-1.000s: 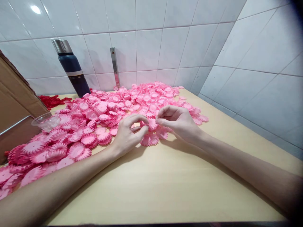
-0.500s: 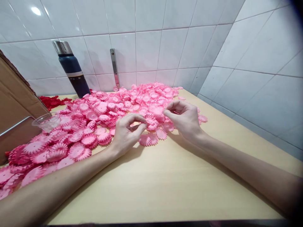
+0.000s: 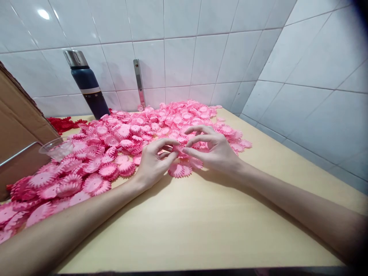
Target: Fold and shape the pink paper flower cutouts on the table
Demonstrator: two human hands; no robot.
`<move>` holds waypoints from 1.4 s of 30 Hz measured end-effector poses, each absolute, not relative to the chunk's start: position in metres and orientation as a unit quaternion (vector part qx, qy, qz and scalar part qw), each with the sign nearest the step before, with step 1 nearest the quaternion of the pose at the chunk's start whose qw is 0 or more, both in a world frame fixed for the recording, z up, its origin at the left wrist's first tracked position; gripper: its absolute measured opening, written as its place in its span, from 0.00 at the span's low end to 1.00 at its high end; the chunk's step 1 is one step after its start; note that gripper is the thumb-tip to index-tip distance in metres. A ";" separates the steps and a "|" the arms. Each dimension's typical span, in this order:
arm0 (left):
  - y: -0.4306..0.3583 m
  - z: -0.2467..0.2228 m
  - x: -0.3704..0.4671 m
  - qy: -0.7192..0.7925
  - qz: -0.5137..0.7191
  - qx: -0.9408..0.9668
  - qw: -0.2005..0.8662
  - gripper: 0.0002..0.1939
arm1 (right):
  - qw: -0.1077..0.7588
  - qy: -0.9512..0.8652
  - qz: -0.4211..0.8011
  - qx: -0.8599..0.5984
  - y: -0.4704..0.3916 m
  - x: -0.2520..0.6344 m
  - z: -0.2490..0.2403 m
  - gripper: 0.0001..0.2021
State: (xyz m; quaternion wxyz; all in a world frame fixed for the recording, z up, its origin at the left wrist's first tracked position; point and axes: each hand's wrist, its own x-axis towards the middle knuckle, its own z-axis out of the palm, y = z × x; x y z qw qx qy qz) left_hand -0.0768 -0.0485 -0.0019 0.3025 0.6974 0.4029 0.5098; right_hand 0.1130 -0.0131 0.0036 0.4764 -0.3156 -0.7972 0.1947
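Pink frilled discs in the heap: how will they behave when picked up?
Pink frilled discs look thin, so probably very light. Many edges hold a curl, suggesting springy rather than limp, though likely easy to crease. They overlap loosely, so neighbours may slide or come along.

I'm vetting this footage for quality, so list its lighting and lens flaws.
Head view: glare spot on the tiled wall, upper left; head view: soft shadows on the table near the left hand and right hand; head view: bottle leans, probably wide-angle stretch; head view: right corners darken; head view: detail between the hands blends into the pink pieces.
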 end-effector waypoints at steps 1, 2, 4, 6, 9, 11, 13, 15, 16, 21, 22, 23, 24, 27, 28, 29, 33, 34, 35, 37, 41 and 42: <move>-0.049 -0.002 -0.077 0.406 0.509 0.699 0.297 0.10 | 0.492 -0.785 0.186 -0.328 -0.011 0.114 0.003 0.03; -0.049 -0.002 -0.076 0.409 0.508 0.699 0.292 0.10 | 0.510 -0.769 0.179 -0.341 -0.008 0.116 0.004 0.03; -0.049 -0.002 -0.076 0.410 0.510 0.699 0.289 0.09 | 0.536 -0.742 0.179 -0.360 -0.003 0.121 0.005 0.04; -0.049 -0.002 -0.076 0.409 0.515 0.694 0.292 0.08 | 0.525 -0.749 0.197 -0.354 -0.002 0.123 0.006 0.05; -0.049 -0.002 -0.076 0.406 0.520 0.690 0.298 0.07 | 0.459 -0.804 0.222 -0.306 -0.008 0.120 0.006 0.10; -0.048 -0.002 -0.077 0.406 0.520 0.690 0.298 0.08 | 0.437 -0.824 0.221 -0.284 -0.013 0.116 0.005 0.09; -0.048 -0.003 -0.077 0.408 0.519 0.691 0.294 0.09 | 0.447 -0.819 0.214 -0.289 -0.015 0.113 0.004 0.05; -0.047 -0.004 -0.077 0.409 0.515 0.695 0.291 0.09 | 0.476 -0.795 0.204 -0.316 -0.013 0.113 0.003 0.06; -0.047 -0.005 -0.077 0.408 0.513 0.698 0.288 0.09 | 0.492 -0.780 0.198 -0.332 -0.011 0.114 0.002 0.06; -0.046 -0.005 -0.077 0.417 0.506 0.709 0.258 0.09 | 0.568 -0.697 0.164 -0.407 0.003 0.122 0.000 0.07; -0.046 -0.005 -0.078 0.418 0.505 0.710 0.257 0.09 | 0.574 -0.686 0.167 -0.414 0.006 0.124 0.000 0.08; -0.046 -0.005 -0.078 0.417 0.505 0.709 0.260 0.09 | 0.579 -0.678 0.171 -0.419 0.007 0.125 0.000 0.08; -0.046 -0.005 -0.078 0.416 0.506 0.707 0.267 0.08 | 0.582 -0.673 0.175 -0.422 0.008 0.125 0.001 0.08; -0.046 -0.004 -0.077 0.411 0.516 0.692 0.294 0.08 | 0.580 -0.678 0.177 -0.415 0.005 0.124 0.003 0.09; -0.046 -0.004 -0.077 0.411 0.521 0.685 0.302 0.08 | 0.573 -0.693 0.177 -0.401 0.003 0.123 0.004 0.10; -0.046 -0.003 -0.077 0.413 0.525 0.678 0.307 0.08 | 0.559 -0.717 0.181 -0.377 -0.001 0.121 0.005 0.10; -0.044 0.000 -0.078 0.438 0.532 0.657 0.305 0.10 | 0.427 -0.837 0.242 -0.244 -0.014 0.115 0.005 0.10; -0.044 0.000 -0.078 0.444 0.534 0.653 0.302 0.10 | 0.388 -0.855 0.258 -0.227 -0.016 0.113 0.004 0.12; -0.043 0.000 -0.078 0.449 0.538 0.648 0.299 0.09 | 0.356 -0.867 0.269 -0.219 -0.018 0.112 0.003 0.13; -0.041 0.000 -0.079 0.456 0.548 0.636 0.296 0.10 | 0.326 -0.874 0.276 -0.232 -0.019 0.111 0.000 0.12; -0.040 -0.001 -0.079 0.466 0.563 0.612 0.303 0.10 | 0.359 -0.847 0.283 -0.272 -0.018 0.110 0.001 0.08; -0.040 -0.001 -0.079 0.468 0.566 0.607 0.304 0.10 | 0.374 -0.835 0.286 -0.284 -0.018 0.111 0.002 0.08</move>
